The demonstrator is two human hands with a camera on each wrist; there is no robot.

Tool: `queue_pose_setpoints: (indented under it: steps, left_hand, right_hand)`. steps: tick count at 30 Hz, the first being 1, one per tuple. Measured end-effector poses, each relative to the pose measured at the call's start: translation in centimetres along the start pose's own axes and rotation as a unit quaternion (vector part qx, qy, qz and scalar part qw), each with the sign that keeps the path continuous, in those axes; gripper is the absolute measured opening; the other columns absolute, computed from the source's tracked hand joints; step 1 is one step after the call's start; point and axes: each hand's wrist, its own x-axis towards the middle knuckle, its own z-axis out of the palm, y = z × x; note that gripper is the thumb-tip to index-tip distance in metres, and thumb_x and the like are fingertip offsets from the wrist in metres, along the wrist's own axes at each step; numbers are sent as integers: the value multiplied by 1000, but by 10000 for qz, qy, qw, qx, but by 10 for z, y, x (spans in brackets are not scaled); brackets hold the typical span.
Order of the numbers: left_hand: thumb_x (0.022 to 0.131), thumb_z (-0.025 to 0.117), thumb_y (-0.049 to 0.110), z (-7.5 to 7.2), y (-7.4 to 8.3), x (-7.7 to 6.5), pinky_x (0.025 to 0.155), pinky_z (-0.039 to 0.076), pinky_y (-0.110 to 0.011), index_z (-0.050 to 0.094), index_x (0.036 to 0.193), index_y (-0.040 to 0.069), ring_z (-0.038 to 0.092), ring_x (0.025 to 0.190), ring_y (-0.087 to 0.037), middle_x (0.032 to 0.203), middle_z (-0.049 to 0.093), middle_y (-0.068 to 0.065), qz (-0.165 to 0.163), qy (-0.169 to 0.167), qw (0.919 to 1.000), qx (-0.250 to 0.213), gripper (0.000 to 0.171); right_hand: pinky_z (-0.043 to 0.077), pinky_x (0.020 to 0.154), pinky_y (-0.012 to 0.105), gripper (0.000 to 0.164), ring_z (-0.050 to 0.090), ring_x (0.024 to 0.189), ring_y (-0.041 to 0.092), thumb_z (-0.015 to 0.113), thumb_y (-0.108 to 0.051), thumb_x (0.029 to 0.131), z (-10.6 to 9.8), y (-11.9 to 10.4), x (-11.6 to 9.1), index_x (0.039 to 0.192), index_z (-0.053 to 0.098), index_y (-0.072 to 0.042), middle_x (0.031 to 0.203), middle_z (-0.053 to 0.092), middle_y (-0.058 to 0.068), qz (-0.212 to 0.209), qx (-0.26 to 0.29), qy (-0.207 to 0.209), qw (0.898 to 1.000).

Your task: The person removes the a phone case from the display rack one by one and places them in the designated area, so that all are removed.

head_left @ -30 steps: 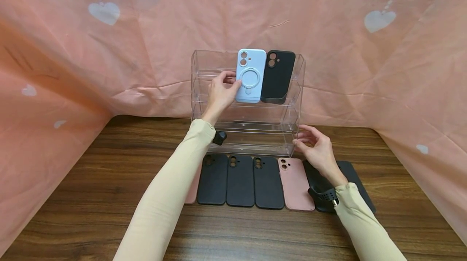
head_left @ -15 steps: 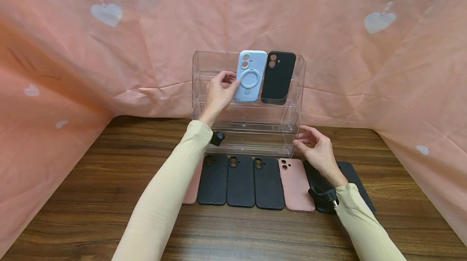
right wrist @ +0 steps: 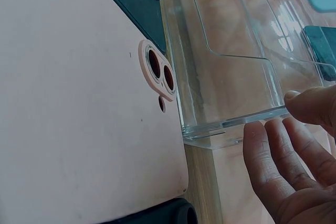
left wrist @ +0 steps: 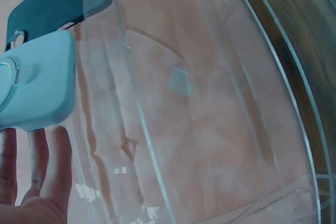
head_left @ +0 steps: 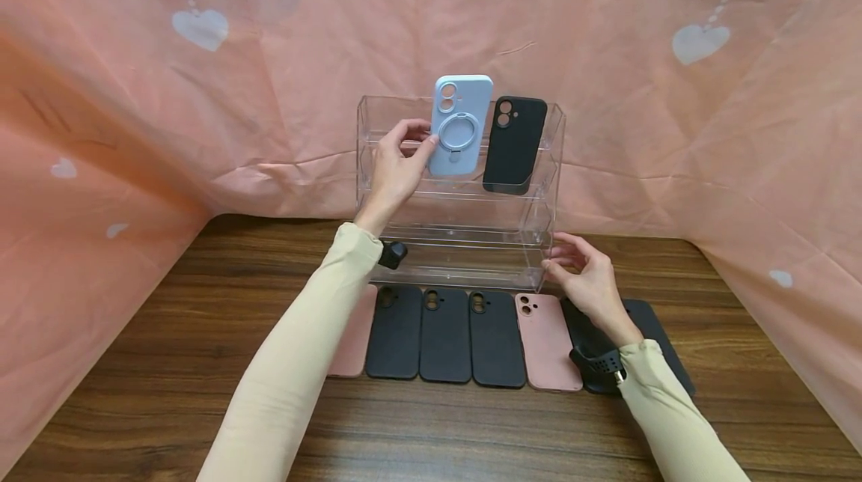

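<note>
My left hand (head_left: pixel 399 166) pinches a light blue phone case (head_left: pixel 471 105) by its left edge, thumb in front and fingers behind. The case, with its ring on the back, is held upright in front of the top tier of a clear acrylic display rack (head_left: pixel 558 139). In the left wrist view the blue case (left wrist: pixel 44 85) has its lower edge free of the tier's front lip. To its right a black phone case (head_left: pixel 514 149) leans in the top tier. My right hand (head_left: pixel 587 278) grips the rack's lower right side edge, thumb and fingertips (right wrist: pixel 255 132) on the clear panel.
A row of phone cases lies on the wooden table (head_left: pixel 431 429) before the rack: several black ones (head_left: pixel 444 340) and pink ones (head_left: pixel 551 343). Two dark cases (head_left: pixel 663 343) lie partly under my right wrist. Pink curtain (head_left: pixel 303 55) hangs behind and at both sides.
My left hand first draws the blue case slightly left, then lifts it up, so its bottom rises out of the top tier. My right hand has stayed at the rack's side.
</note>
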Motion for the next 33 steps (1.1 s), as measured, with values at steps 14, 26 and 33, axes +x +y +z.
queue_pose_setpoints:
  steps: [14,26,33]
  left_hand:
    - [97,70,14,-27,13,-22,74,64,-35,67,126,9,70,84,-15,107,69,-10,-117,-288,9964,-784,30]
    - [97,71,18,-61,6,-49,74,64,-38,66,129,11,71,83,-17,106,66,-8,-577,-629,9935,-751,34]
    - [97,71,20,-83,-2,-68,75,64,-41,65,129,11,72,84,-14,109,67,-9,-941,-849,9907,-504,33]
  right_hand:
    - [61,73,21,52,70,89,8,71,4,91,0,0,2,141,56,0,114,65,29,19,-58,-8,10000]
    - [61,75,21,54,66,88,-3,71,4,91,0,1,1,142,54,-1,116,63,29,84,37,-42,9999]
    - [61,74,20,54,66,86,-5,70,5,91,1,0,1,142,54,0,114,63,28,63,52,-25,10000]
